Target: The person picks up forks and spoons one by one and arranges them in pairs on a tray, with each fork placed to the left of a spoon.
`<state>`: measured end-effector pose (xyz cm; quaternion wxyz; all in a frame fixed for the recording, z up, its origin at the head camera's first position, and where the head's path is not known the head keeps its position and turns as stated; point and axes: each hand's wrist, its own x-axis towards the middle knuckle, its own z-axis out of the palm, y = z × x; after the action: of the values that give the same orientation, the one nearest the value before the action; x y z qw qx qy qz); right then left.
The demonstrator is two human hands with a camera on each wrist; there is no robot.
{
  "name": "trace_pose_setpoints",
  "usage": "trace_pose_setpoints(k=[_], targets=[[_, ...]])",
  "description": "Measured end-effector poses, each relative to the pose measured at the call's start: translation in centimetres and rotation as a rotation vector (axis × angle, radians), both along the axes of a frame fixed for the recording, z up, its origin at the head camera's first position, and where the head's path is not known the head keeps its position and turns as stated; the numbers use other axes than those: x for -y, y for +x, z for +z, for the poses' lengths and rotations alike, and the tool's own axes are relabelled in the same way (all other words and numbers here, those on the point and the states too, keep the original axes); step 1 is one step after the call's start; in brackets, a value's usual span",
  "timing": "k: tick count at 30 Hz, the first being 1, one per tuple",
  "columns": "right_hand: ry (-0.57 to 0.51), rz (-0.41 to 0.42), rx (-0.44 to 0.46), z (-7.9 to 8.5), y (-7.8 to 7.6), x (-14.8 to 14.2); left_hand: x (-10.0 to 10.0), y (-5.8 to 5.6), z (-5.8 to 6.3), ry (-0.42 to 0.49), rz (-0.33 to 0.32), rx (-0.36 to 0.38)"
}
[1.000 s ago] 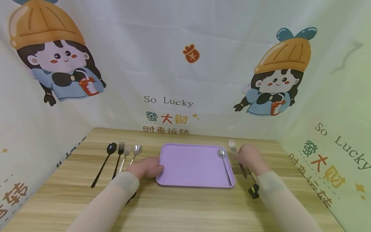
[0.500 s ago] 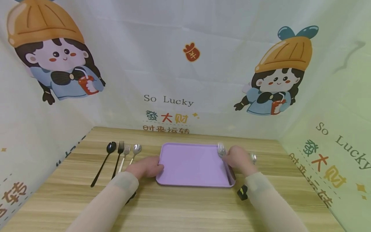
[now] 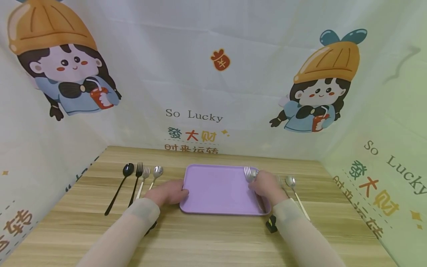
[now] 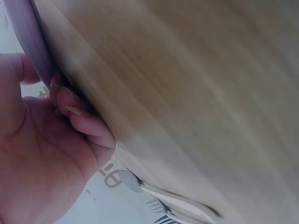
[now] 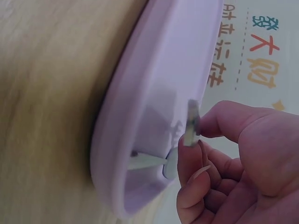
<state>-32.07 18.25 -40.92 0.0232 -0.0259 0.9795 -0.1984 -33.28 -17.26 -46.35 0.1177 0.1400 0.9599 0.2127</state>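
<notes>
Shifted left, the fork [image 3: 248, 174] runs near-to-far, tines away, right hand [image 3: 265, 186] pinching it above the tray [image 3: 213, 193], which left hand [image 3: 168, 193] grips; spoon [image 5: 148, 161] inside.

This looks like a curtained-off tabletop booth. Creased pale cloth [image 3: 160, 74] closes in the back and both sides of a wood-grain surface [image 3: 213, 239], printed with cartoon figures [image 3: 75, 94] in orange hats, a red money bag [image 3: 220, 60] and "So Lucky" lettering [image 3: 204, 117]. The tray [image 3: 213, 191] suggests dining, but whether a home, lab or workshop lies around the booth cannot be told.
</notes>
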Motion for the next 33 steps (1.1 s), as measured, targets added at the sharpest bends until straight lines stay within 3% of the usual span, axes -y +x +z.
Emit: trace_pose_setpoints(k=[8, 20, 33], targets=[[0.023, -0.009, -0.006, -0.5, 0.0, 0.4, 0.0, -0.9, -1.1, 0.013, 0.007, -0.008], [0.034, -0.022, 0.012, -0.6, 0.2, 0.5, 0.3, -0.8, -0.6, -0.010, -0.033, -0.001], [-0.050, -0.018, 0.024, -0.4, 0.1, -0.7, 0.1, 0.3, 0.5, 0.004, -0.048, -0.018]])
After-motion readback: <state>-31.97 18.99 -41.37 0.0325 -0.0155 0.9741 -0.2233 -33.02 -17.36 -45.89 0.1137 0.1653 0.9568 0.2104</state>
